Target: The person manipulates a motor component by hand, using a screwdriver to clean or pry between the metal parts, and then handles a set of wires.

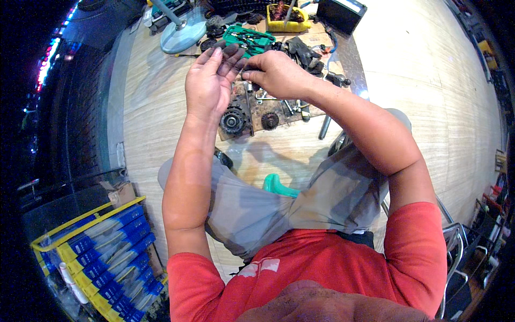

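Note:
My left hand (212,80) is raised over the work area with its palm turned up, fingers spread and a little bent. Dark grease covers its fingertips. Close beside those fingers, my right hand (276,74) is closed in a pinch; whatever is between its fingertips is too small or hidden to make out. Below the hands, a round black toothed part (233,121) and a smaller dark gear (270,121) lie on stained cardboard (252,126). Several metal hand tools (289,106) lie to the right of them. Just beyond my hands sits an open green tool case (249,40).
At the far side are a yellow tub (289,26) of dark parts, a black box (342,15) and a stand's round base (183,36). Black cloth (306,56) lies right of the case. A yellow rack (102,257) with blue packs stands at lower left.

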`<action>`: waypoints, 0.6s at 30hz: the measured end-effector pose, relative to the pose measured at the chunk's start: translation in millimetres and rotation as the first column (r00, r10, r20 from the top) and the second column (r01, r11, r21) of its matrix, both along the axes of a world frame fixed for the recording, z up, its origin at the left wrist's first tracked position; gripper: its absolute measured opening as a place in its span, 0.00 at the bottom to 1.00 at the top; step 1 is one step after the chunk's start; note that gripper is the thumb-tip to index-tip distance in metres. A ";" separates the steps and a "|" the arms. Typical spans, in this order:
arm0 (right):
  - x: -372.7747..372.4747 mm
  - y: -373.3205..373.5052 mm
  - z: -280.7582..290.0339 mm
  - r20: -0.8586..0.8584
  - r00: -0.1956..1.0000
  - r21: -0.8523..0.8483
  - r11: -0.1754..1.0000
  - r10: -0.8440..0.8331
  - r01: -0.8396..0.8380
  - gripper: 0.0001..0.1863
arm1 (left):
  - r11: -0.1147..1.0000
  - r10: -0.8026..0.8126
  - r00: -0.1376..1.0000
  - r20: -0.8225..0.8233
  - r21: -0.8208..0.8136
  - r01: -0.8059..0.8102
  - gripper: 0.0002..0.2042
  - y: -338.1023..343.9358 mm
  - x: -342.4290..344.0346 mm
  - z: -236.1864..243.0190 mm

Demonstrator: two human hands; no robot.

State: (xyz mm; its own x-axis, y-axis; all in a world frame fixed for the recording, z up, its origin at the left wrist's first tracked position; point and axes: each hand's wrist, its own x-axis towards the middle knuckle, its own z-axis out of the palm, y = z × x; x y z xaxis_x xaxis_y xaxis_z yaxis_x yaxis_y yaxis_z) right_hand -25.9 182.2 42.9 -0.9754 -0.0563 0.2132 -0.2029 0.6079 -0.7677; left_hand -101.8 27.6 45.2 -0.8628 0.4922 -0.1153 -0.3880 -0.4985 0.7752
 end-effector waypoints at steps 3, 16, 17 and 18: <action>-2.5 1.6 3.4 0.133 0.991 0.003 1.000 -0.018 0.018 0.13 | 1.000 0.002 1.000 -0.001 0.008 -0.002 0.10 -1.9 -1.2 3.9; -9.5 11.8 8.3 -0.030 0.992 0.059 0.991 0.122 -0.120 0.11 | 0.977 -0.099 0.994 -0.041 0.184 0.105 0.10 -19.7 -13.9 5.7; -10.7 15.3 10.4 0.010 0.989 0.079 0.986 0.148 -0.149 0.11 | 0.976 -0.108 0.993 -0.054 0.184 0.116 0.10 -22.2 -17.0 7.6; -8.9 19.7 12.5 0.059 0.983 0.096 0.979 0.174 -0.179 0.11 | 0.975 -0.117 0.991 -0.059 0.185 0.126 0.10 -24.8 -17.7 6.3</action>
